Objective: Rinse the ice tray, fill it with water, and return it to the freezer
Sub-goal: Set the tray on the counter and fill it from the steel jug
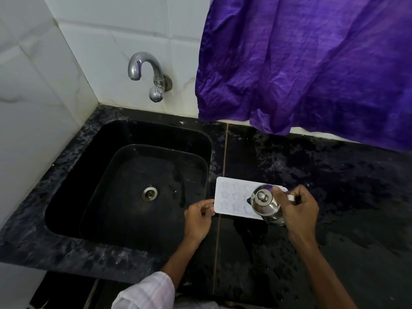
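A white ice tray (231, 198) with star-shaped moulds lies flat on the black counter, just right of the sink. My left hand (198, 216) pinches the tray's left edge. My right hand (297, 209) grips a small steel jug (265, 205) with a knobbed lid, held over the tray's right part and hiding that end. Whether water flows from the jug cannot be made out.
A black sink (124, 172) with a steel drain (149, 193) fills the left. A chrome tap (145, 72) juts from the white tiled wall, with no water running. A purple cloth (312, 63) hangs over the back right. The black counter (345, 197) looks wet.
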### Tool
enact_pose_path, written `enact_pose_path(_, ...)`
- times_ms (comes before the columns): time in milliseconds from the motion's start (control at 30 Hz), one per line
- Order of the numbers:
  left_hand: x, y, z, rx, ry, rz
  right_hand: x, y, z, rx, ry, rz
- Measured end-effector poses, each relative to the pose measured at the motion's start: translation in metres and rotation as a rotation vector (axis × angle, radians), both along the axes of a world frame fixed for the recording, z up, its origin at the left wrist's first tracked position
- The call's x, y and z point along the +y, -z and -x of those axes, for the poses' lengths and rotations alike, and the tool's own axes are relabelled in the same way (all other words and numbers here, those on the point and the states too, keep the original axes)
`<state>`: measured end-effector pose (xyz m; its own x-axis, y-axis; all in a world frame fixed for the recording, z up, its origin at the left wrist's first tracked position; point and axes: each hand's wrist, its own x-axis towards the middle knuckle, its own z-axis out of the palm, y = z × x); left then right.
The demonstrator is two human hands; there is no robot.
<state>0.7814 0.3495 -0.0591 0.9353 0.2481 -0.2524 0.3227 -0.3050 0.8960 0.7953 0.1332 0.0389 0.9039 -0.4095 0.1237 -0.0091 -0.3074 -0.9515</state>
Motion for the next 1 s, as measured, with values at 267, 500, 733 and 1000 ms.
enact_pose_path(267, 0.0, 0.0, -0.002, 0.0, -0.004, -0.011, 0.0, 0.0, -0.01, 0.004, 0.044, -0.016)
enact_pose_path(500, 0.001, 0.004, -0.004, 0.005, -0.012, 0.002, -0.002, 0.002, -0.024, 0.011, 0.055, -0.018)
enact_pose_path(733, 0.001, 0.005, -0.004, -0.01, -0.004, 0.007, -0.005, 0.005, -0.031, 0.002, 0.046, -0.022)
enact_pose_path(1000, 0.001, 0.008, -0.003, -0.009, -0.012, 0.044, -0.008, 0.004, -0.033, -0.002, 0.042, -0.005)
